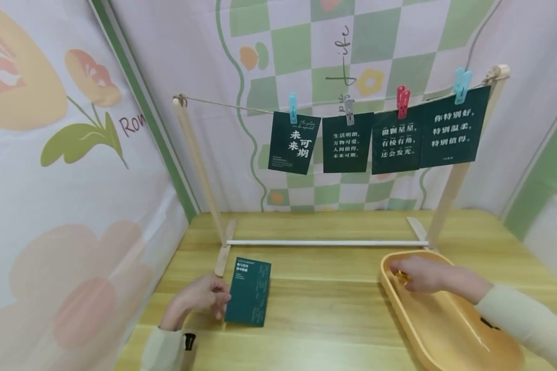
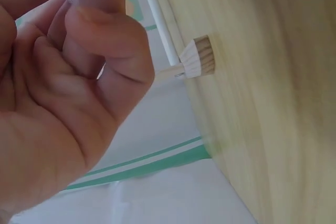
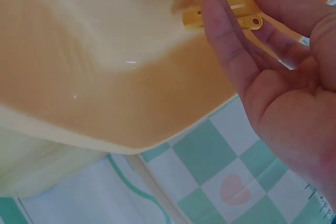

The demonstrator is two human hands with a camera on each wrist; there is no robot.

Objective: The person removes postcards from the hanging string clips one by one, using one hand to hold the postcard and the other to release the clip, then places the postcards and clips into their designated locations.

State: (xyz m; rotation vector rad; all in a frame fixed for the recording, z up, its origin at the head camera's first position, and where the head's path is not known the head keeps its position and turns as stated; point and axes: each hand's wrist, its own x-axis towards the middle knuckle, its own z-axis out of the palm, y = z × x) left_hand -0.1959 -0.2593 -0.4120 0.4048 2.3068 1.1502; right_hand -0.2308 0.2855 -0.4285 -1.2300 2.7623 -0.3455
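A dark green printed card [image 1: 248,292] is at the left of the table in the head view. My left hand [image 1: 203,298] pinches it by its left edge. In the left wrist view the left hand [image 2: 79,66] shows curled fingers and thumb, and the card is out of sight. My right hand [image 1: 420,274] reaches into the far end of a yellow-orange tray [image 1: 401,314]. Its fingers grip a yellow clothespin [image 1: 402,277]. Close up in the right wrist view, that clothespin [image 3: 247,8] lies between the thumb and fingers of the right hand [image 3: 283,82].
A wooden stand with a white crossbar [image 1: 325,242] holds a string [image 1: 232,105]. From it hang several green cards, the leftmost card [image 1: 294,144] under a blue clothespin [image 1: 293,108]. Grey, red and light-blue clothespins hold the others. A patterned cloth [image 1: 297,51] hangs behind.
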